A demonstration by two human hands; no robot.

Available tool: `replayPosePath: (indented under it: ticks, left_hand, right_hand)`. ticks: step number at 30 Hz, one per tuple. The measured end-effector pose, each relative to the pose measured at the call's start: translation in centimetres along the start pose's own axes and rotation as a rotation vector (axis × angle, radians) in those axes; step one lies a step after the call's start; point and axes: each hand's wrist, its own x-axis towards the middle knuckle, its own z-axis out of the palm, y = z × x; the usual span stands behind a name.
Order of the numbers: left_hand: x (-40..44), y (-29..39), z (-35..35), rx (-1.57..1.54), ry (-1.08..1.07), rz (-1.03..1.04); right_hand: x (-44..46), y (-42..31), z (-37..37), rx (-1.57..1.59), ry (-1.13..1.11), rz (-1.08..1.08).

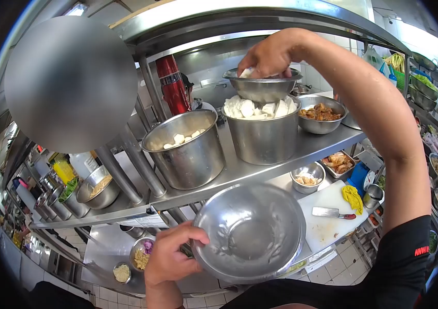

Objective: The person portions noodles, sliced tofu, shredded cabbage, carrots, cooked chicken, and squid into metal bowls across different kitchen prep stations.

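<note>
My left hand [175, 252] grips the rim of a shiny steel mixing bowl [250, 232], thumb over the edge; its inside faces me and looks bare apart from wet marks. Farther up, my right hand [270, 56] reaches into a second steel bowl [263, 91], its fingers closed round a white chunk of food [247, 72]. That bowl rests on white chunks [247, 108] heaped in a tall steel pot [264, 139]. Left of it stands another steel pot [185, 154] with smaller white pieces [180, 139] inside. The fingertips of my right hand are partly hidden by the bowl's rim.
A steel shelf [198, 194] bears the pots and a bowl of browned meat [320, 112]. Below, a white cutting board [327, 226] holds a cleaver [327, 212] and a yellow cloth [352, 199]. A red cylinder [172, 85] stands behind, where another person is partly visible.
</note>
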Motion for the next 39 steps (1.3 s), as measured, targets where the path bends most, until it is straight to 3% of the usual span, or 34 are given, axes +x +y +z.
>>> replayPosePath:
  ticks: [3,10,17,22,25,27,31,33,38,39]
  left_hand:
    - [1.7,0.4,-1.1,-0.144,0.051,-0.054]
    - [8.1,1.9,-1.7,-0.406,-0.027,-0.038]
    - [11.5,2.3,-1.6,-0.462,-0.103,0.007]
    - [11.7,2.4,-0.8,-0.511,-0.094,0.000]
    - [11.4,2.5,-0.5,-0.486,-0.094,-0.006]
    - [10.9,2.7,-0.4,-0.486,-0.073,-0.029]
    - [9.5,2.4,-0.1,-0.450,-0.042,-0.021]
    - [8.5,2.8,0.3,-0.433,-0.005,-0.048]
    - [6.4,2.1,1.2,-0.220,0.025,-0.006]
    - [6.1,2.0,1.4,-0.233,0.020,-0.028]
  right_hand:
    - [0.8,0.5,0.5,-0.053,-0.004,-0.092]
    - [-0.3,3.3,-1.2,0.323,0.244,-0.113]
    - [-0.9,5.2,-1.7,0.361,0.407,-0.198]
    - [0.0,7.6,-2.3,0.723,0.487,-0.306]
    - [-3.0,4.7,-1.0,0.792,0.482,-0.276]
    - [-4.3,3.2,0.2,0.793,0.381,-0.448]
    - [-8.9,-0.9,4.0,0.659,0.176,-0.461]
    - [-10.2,-2.4,5.5,0.488,0.173,-0.429]
    - [-11.1,-3.5,7.1,0.531,0.150,-0.450]
    - [-10.8,-3.2,5.6,0.745,-0.147,-0.481]
